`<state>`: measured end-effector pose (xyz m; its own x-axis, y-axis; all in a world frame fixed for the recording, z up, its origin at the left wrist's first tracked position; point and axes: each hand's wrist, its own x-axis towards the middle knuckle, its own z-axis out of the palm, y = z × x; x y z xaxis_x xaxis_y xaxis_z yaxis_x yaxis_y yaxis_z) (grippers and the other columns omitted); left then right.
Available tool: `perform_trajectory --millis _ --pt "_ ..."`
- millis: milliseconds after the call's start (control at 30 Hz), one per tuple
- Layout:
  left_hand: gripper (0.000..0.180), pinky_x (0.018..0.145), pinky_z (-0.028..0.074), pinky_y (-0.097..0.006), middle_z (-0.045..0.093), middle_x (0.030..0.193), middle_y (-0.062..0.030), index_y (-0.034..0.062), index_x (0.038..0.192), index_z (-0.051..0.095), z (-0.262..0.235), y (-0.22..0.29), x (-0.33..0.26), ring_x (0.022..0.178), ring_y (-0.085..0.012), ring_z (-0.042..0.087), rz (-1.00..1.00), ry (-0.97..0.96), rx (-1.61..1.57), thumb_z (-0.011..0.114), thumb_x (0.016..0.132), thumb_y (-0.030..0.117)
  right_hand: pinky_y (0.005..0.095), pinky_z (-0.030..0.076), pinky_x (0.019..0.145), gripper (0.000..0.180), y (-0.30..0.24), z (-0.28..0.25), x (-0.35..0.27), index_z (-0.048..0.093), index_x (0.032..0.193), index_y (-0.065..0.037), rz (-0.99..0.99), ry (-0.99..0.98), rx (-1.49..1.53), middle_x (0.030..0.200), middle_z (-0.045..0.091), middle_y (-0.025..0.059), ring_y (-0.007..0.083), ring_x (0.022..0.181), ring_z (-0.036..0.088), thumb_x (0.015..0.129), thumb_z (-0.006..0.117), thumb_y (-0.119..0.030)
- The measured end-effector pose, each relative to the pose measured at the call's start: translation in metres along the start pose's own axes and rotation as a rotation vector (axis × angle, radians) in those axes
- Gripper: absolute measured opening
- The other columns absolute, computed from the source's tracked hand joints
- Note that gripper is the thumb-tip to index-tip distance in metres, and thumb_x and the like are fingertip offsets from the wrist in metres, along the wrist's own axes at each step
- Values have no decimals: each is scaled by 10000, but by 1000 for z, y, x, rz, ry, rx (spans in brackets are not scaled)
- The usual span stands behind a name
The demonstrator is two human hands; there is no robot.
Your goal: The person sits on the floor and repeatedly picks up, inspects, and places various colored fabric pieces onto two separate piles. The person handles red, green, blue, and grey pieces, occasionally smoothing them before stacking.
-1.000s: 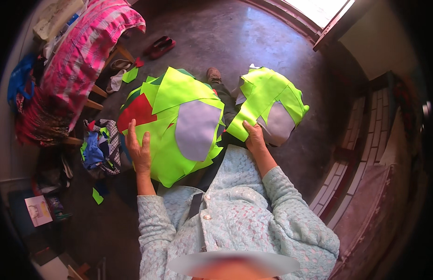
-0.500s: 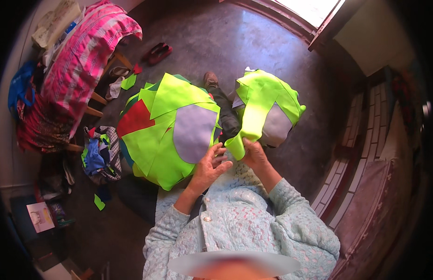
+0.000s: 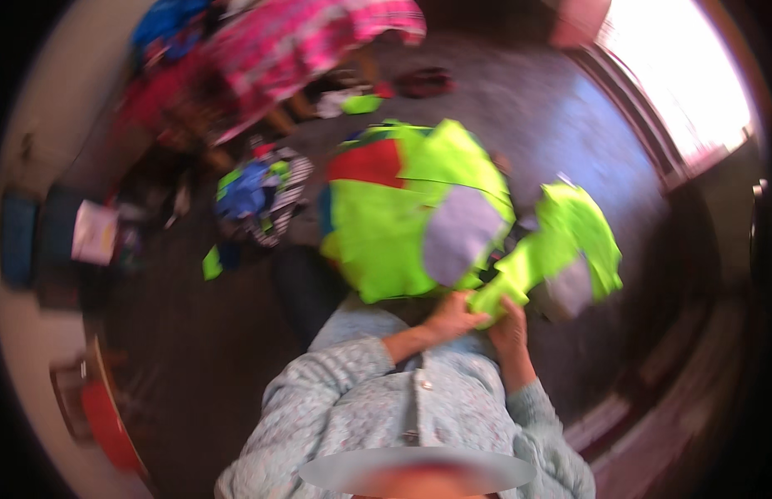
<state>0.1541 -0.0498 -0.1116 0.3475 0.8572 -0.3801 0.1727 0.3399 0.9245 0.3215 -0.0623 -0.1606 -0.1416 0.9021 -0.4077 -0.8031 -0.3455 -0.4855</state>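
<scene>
Head view: strongly blurred, swung leftward since a moment ago.
Neon-green cloth pile (image 3: 386, 241): spread on the floor ahead, as before.
Green strip (image 3: 519, 279): pinched at its end.
Left hand (image 3: 454, 316): brought across from the pile, fingers closed on the strip.
Right hand (image 3: 508, 324): likewise clasped on it.

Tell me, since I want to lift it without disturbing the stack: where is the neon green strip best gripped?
Probably at its near end, where the neon green strip narrows to a fold between the left hand and right hand. Come from the person's side, from below in the picture: that end lies free at the lap, while its far end runs up into the right-hand fabric piece. The picture is blurred, so the edges are uncertain.
</scene>
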Motion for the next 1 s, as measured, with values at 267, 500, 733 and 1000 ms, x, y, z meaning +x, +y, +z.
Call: perform_trajectory --millis 267,500,733,1000 --pt "404 684 491 -349 613 862 -122 -45 929 618 -10 28 -25 802 -251 626 449 -298 100 751 610 165 344 444 986 580 -33 -7 15 328 1454 -36 -135 -415 244 1409 473 106 203 1187 526 957 543 -245" --pt "444 677 472 -290 641 887 -40 -27 1078 579 -54 67 -53 778 -107 595 178 -354 -234 713 659 36 423 388 1065 510 -95 -44 51 402 1395 18 -243 -41 237 1396 471 154 277 1232 485 942 565 -152" --pt "402 752 472 -263 652 888 -18 1 1068 587 -93 50 -62 790 -85 585 241 -270 -398 715 691 58 428 418 1035 487 -104 -46 56 427 1374 19 -272 157 90 1355 503 165 277 1208 509 943 562 -163" --pt "489 846 472 -292 665 999 -15 9 1150 624 -127 21 -71 926 -128 601 267 -63 -394 739 705 173 455 458 1001 411 -126 -69 48 512 1291 25 -195 25 223 1227 589 187 288 1131 568 920 587 -138"
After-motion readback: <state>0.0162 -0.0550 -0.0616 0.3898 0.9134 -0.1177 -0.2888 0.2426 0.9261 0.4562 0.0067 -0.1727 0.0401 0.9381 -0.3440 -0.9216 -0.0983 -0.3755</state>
